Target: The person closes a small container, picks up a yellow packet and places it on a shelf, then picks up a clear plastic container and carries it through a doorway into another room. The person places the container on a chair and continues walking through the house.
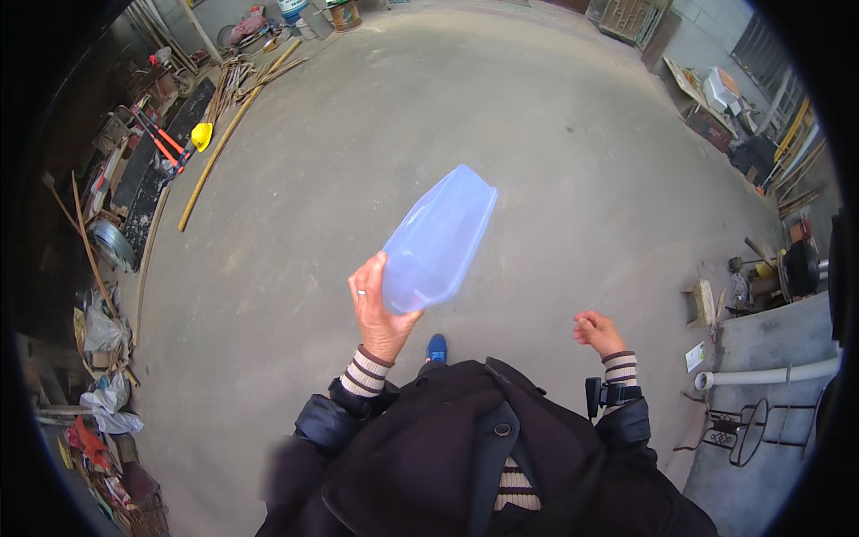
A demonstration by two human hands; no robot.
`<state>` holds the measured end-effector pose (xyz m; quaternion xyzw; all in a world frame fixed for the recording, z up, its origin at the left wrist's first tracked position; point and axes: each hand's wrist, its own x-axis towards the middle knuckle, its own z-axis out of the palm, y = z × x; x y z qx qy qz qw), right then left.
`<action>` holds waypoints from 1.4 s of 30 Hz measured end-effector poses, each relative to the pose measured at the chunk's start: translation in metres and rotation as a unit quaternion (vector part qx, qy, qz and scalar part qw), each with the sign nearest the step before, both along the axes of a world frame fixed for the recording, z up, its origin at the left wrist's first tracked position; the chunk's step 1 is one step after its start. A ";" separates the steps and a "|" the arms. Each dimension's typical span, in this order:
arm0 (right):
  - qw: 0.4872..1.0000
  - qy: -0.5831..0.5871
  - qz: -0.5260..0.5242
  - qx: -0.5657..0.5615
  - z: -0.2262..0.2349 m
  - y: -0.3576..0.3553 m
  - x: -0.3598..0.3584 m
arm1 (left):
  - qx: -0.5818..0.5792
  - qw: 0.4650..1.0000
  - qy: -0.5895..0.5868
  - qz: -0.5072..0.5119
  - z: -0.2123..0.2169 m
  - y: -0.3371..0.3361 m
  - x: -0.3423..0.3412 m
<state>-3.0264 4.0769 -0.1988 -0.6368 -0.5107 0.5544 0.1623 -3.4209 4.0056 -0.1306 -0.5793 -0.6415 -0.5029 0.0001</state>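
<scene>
Bare grey concrete floor (501,116), clutter along walls. Left hand (376,313) grasping translucent pale-blue plastic tub (438,240) at near rim, held in air at chest front. Long axis up and right, away from grip. Right hand (597,331) loosely curled, holding nothing, well apart to right.
</scene>
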 end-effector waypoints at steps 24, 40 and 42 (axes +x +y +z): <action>0.985 0.112 0.054 0.117 0.074 0.622 -0.103 | -0.135 0.815 -0.546 -0.135 0.007 0.570 -0.101; 0.898 0.132 0.035 0.418 0.212 0.937 -0.223 | -0.194 0.706 -0.570 -0.371 0.036 0.978 -0.130; 0.903 0.128 0.031 0.408 0.212 0.972 -0.216 | -0.210 0.681 -0.585 -0.388 0.033 1.024 -0.124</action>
